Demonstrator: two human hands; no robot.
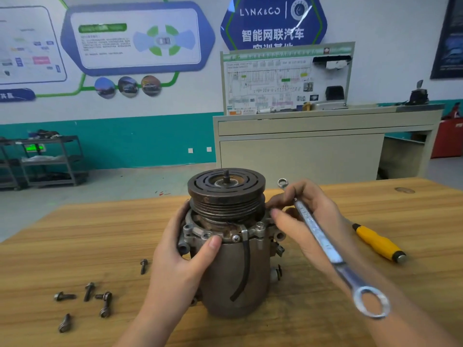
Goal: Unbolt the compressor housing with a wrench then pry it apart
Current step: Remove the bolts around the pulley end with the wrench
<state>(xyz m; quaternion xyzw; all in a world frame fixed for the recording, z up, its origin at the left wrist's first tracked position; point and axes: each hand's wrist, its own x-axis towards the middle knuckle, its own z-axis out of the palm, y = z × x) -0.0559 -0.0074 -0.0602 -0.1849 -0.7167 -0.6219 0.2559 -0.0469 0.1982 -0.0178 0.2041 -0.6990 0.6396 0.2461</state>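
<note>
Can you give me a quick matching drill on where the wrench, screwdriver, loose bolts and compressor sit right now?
Things:
1. wrench
2. yellow-handled screwdriver
3. loose bolts
4. compressor

Places:
A. lying on the table left of the compressor
B. steadied upright by the left hand
C. held in the right hand
D. lying on the table right of the right hand

Pairs: 1-C, 2-D, 3-A, 4-B

Two bare, sleeveless forearms; unadorned fingers [215, 242]
</note>
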